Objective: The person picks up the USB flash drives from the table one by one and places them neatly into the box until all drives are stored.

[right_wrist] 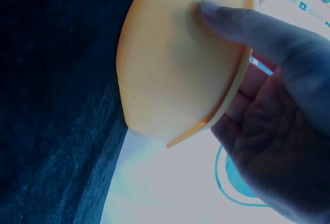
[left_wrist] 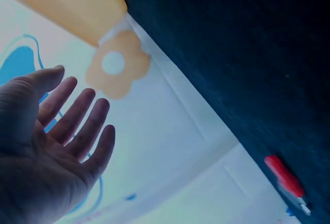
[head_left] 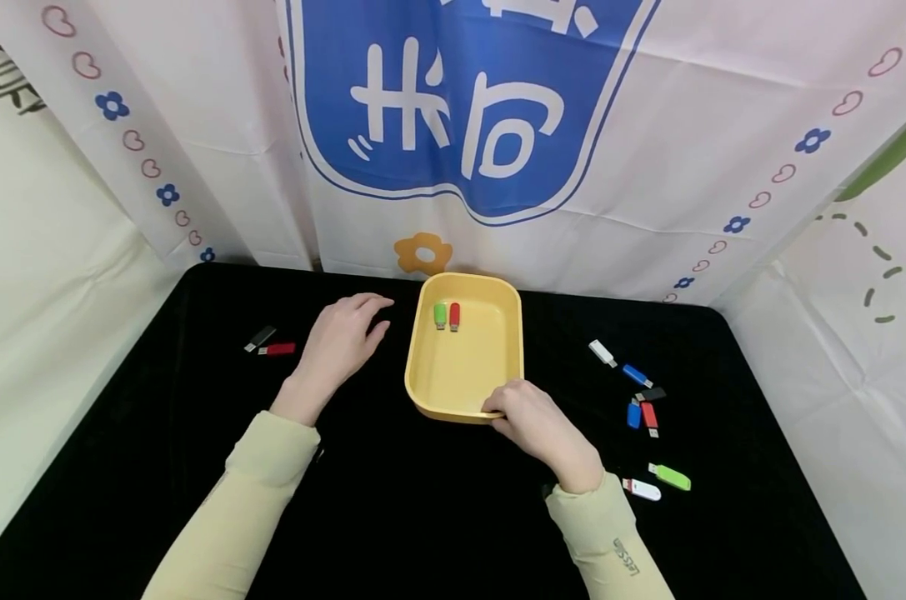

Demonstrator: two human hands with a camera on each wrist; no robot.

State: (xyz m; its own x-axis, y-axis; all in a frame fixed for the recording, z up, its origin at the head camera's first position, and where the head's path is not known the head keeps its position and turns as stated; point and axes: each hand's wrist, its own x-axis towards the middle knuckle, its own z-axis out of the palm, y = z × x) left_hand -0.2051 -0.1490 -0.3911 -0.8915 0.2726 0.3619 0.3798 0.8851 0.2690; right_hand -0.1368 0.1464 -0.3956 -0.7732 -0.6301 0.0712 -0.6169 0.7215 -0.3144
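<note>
A yellow plastic tray (head_left: 463, 367) sits on the black cloth, with a green USB stick (head_left: 441, 315) and a red USB stick (head_left: 455, 317) side by side at its far end. My right hand (head_left: 537, 421) grips the tray's near right corner; in the right wrist view the thumb (right_wrist: 227, 22) presses the outer wall and the other fingers go over the rim. Left of the tray hovers my left hand (head_left: 340, 337), empty, its fingers loosely spread in the left wrist view. Beyond it lie a black USB stick (head_left: 260, 337) and another red USB stick (head_left: 277, 349).
Several USB sticks lie scattered at the right, among them a white one (head_left: 603, 352), a blue one (head_left: 637, 376), a red one (head_left: 650, 418) and a bright green one (head_left: 672, 477). A red-and-white one (head_left: 643, 489) lies beside my right sleeve. A printed curtain (head_left: 257, 192) hangs behind the table.
</note>
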